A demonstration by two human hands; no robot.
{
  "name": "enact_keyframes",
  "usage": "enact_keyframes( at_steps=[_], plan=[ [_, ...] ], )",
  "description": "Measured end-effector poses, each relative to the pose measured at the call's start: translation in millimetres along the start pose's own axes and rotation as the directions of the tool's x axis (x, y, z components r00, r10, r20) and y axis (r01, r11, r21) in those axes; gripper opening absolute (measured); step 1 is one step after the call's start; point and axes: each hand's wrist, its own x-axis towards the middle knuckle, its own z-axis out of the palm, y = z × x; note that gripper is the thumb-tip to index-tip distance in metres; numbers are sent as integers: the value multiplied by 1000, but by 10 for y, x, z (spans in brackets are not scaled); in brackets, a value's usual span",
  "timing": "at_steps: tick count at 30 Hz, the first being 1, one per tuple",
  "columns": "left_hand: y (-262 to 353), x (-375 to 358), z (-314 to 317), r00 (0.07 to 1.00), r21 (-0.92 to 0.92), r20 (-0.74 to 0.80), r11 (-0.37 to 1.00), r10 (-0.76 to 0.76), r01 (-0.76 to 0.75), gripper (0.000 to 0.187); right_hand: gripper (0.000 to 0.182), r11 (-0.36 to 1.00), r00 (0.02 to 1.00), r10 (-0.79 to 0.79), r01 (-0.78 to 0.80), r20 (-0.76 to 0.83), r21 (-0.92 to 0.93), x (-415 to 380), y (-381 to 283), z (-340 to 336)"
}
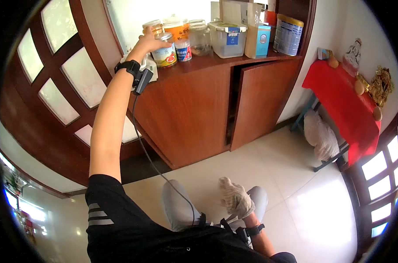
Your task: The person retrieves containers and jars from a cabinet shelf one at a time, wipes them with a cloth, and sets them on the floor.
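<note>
My left hand (150, 44), bare, reaches up to the cabinet top and is around a jar with a fruit-picture label (165, 58) and a silver lid. The thumb lies across the jar's front near the lid; the other fingers go round its far left side and are partly hidden. Close behind stand another lidded jar (152, 24) and an orange-and-white canister (177, 31). Low in front of my body, my right hand (237, 200) wears a whitish knit glove. Its fingers point left, loosely bent and a little apart, with nothing seen in them.
On the wooden cabinet (190, 101) are clear jars (200, 40), a lidded plastic box (227, 43), a blue carton (262, 40) and a large tin (288, 36). One cabinet door (265, 101) stands ajar. A black cable (148, 155) hangs from my left wrist. To the right is a red-draped table (339, 94).
</note>
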Motion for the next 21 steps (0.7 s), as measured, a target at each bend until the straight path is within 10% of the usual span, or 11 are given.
enact_keyframes(
  at_steps=[5,13,21],
  plan=[
    [-138,33,113,999,-86,-18,996,34,-35,132,31,935,994,-82,102,72,-338,-251,11,-72],
    [182,-219,-35,989,-86,-133,993,65,-76,118,26,912,996,94,-90,9,400,-372,390,112],
    [601,-589,-538,938,-102,-273,963,214,-249,105,33,995,991,101,-102,91,10,-199,128,-14]
  ],
)
